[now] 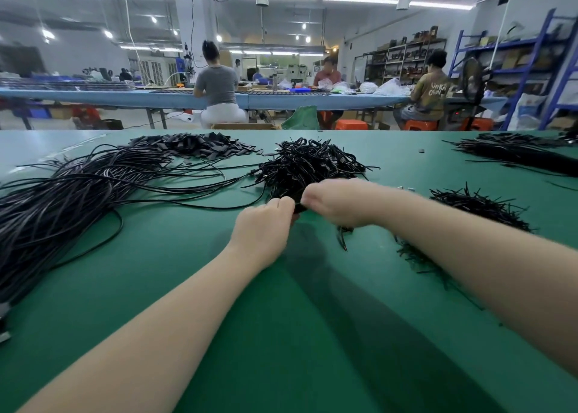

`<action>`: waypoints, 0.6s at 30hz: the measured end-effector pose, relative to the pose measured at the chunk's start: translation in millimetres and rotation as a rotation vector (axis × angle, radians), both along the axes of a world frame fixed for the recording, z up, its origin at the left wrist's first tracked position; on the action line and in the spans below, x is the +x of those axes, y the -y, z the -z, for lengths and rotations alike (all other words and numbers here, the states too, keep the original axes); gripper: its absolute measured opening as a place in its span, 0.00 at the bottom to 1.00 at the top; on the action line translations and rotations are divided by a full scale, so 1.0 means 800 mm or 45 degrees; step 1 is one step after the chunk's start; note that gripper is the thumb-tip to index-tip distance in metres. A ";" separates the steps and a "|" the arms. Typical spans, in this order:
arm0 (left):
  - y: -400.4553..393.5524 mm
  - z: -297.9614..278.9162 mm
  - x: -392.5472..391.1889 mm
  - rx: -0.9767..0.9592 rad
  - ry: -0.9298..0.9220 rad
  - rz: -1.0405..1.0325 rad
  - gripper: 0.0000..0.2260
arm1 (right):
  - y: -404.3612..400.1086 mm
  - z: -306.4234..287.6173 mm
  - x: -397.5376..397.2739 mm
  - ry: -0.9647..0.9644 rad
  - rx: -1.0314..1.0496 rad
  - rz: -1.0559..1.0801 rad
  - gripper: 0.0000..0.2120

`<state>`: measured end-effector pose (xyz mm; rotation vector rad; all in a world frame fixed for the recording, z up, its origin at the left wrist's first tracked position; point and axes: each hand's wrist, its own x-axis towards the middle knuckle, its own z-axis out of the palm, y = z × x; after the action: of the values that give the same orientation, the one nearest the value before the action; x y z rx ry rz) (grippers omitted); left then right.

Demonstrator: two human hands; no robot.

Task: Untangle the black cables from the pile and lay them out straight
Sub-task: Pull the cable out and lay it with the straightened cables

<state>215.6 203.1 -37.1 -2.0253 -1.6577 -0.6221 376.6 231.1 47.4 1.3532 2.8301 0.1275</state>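
At the green bench, my fingers pinch light, limp cables at the tangled pile, both hands gripping close together.

My green table carries long black cables at left, a tangled pile in the middle, flat black pieces far, short cable bundles right.

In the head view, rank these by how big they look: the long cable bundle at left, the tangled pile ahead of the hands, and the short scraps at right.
1. Long cable bundle
2. Tangled pile
3. Short scraps, though it lies nearer the camera, so second and third are unsure.
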 end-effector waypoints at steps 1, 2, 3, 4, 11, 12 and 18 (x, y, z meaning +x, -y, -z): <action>0.001 0.003 -0.004 -0.042 0.109 -0.019 0.07 | -0.001 -0.017 0.010 -0.133 -0.105 0.042 0.22; 0.001 0.004 -0.009 -0.088 0.242 -0.039 0.07 | -0.004 -0.036 0.025 -0.248 -0.107 0.088 0.25; -0.001 0.005 -0.013 -0.126 0.363 -0.055 0.09 | -0.011 -0.056 0.045 -0.333 -0.018 0.176 0.27; -0.001 0.004 -0.016 -0.154 0.453 -0.055 0.11 | -0.018 -0.074 0.071 -0.351 0.135 0.299 0.28; -0.002 0.002 -0.013 -0.192 0.661 -0.010 0.15 | -0.021 -0.089 0.198 0.364 -0.052 0.945 0.26; -0.002 0.002 -0.013 -0.202 0.654 -0.017 0.15 | -0.019 -0.082 0.207 0.300 -0.081 0.958 0.23; -0.001 0.000 -0.014 -0.293 0.738 0.030 0.17 | -0.025 -0.060 0.235 0.066 0.127 0.782 0.13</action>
<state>204.3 204.3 -36.9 -2.1537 -2.1092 -1.1581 564.7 251.1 95.4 2.1209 2.2574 0.2910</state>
